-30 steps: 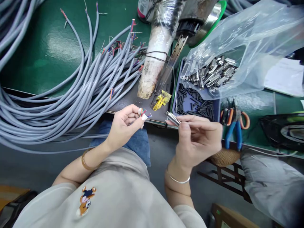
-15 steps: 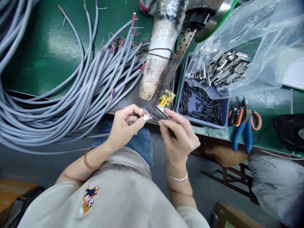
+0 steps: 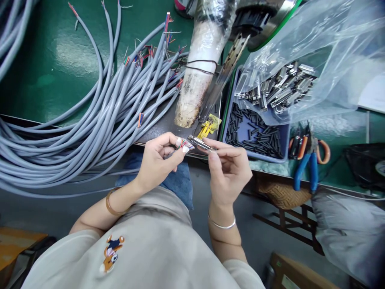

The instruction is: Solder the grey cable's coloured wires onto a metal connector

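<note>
My left hand (image 3: 161, 158) pinches the end of a grey cable, its thin coloured wires (image 3: 187, 145) fanned out past the thumb and finger. Close beside them, my right hand (image 3: 230, 168) grips a metal connector (image 3: 200, 143) by its right end between thumb and fingers. The connector's left end is near the wire tips; whether they touch is too small to tell. Behind the connector, a yellow clip-like piece (image 3: 207, 129) sits on the dark plate at the table edge.
Grey cables (image 3: 111, 120) spread over the left. A wrapped white post (image 3: 195, 80) stands behind my hands. At the right are a blue tray (image 3: 257, 154) of black tubes, a plastic bag (image 3: 325, 80) with metal connectors, and blue-handled pliers (image 3: 313, 170). A cardboard box (image 3: 297, 277) is below.
The connector has left the yellow piece and is now in my right hand, which has turned. My left hand has stayed nearly in place with the wires. The view has shifted slightly.
</note>
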Available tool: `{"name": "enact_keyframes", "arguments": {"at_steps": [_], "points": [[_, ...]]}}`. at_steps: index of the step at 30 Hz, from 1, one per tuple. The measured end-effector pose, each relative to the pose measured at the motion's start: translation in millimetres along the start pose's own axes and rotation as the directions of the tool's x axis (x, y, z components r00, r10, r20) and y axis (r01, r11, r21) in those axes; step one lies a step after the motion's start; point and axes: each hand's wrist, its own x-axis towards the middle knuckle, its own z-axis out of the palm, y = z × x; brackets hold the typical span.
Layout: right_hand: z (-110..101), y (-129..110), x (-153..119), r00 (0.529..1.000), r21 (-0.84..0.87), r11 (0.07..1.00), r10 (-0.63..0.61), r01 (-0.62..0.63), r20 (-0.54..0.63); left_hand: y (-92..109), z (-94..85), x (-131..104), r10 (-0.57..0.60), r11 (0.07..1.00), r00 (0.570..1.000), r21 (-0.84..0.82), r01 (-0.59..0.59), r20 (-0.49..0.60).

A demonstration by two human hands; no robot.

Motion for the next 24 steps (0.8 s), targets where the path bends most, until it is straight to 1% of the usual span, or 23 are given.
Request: {"name": "enact_keyframes", "arguments": {"at_steps": [2,3,6,9,14,19,24], "points": [[4,1,1,1.000,0.023,1.000,0.002,-0.002,-0.005,-1,1.5,1,0.006,1.000,1.000,0.002,-0.006,-0.012],[6,2,1,1.000,0.022,1.000,-0.017,0.017,-0.017,-1,2.3,2,0.014,1.000,1.000,0.005,-0.014,-0.023],[10,6,3,0.991,0.013,0.993,-0.119,0.120,-0.054,-2,4.9,6,0.066,0.998,0.997,0.010,-0.066,-0.048],[12,8,5,0.976,0.007,0.978,-0.209,0.210,-0.064,-1,6.4,9,0.130,0.992,0.990,0.008,-0.130,-0.054],[13,8,7,0.959,-0.052,0.960,-0.277,0.274,-0.064,0,5.7,11,0.199,0.980,0.979,0.005,-0.199,-0.032],[13,9,9,0.944,-0.072,0.945,-0.325,0.321,-0.064,0,5.9,11,0.222,0.975,0.975,0.017,-0.222,-0.027],[13,11,7,0.942,-0.083,0.941,-0.332,0.327,-0.052,0,6.6,10,0.198,0.980,0.979,0.002,-0.198,-0.043]]}}
